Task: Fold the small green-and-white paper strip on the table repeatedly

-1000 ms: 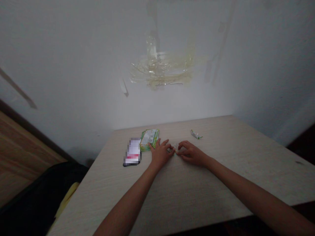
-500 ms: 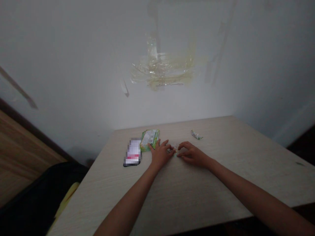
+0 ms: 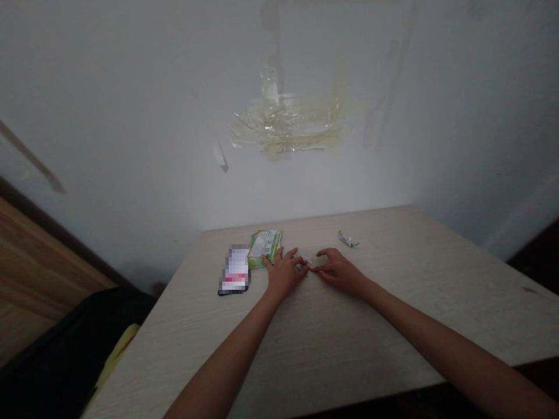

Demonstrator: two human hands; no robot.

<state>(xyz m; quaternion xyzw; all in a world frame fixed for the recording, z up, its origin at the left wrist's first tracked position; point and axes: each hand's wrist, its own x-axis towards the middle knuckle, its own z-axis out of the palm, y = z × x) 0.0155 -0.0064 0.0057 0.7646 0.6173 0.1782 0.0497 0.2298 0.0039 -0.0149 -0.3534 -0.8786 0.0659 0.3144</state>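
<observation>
Between my hands, on the pale wood-grain table, lies a small whitish, partly see-through piece (image 3: 310, 260), too small and blurred to name. My left hand (image 3: 283, 274) pinches at its near edge with thumb and index finger, the other fingers spread towards the green packet (image 3: 265, 244). From the other side my right hand (image 3: 343, 272) meets it, fingertips bent in and touching close to the left fingertips. What the right fingertips grip is mostly hidden. A crumpled green-and-white wrapper (image 3: 348, 238) lies farther back on the right.
Left of the packet is a dark-edged flat object (image 3: 234, 270), blurred out by pixels. The table (image 3: 371, 355) meets a wall (image 3: 152, 134) with strips of clear tape (image 3: 288, 128). A dark bag or cloth (image 3: 87, 331) with yellow fabric stands beyond the left edge.
My right hand has shifted slightly left, bringing its fingertips against those of my left hand at the small piece. My left hand stays nearly in place.
</observation>
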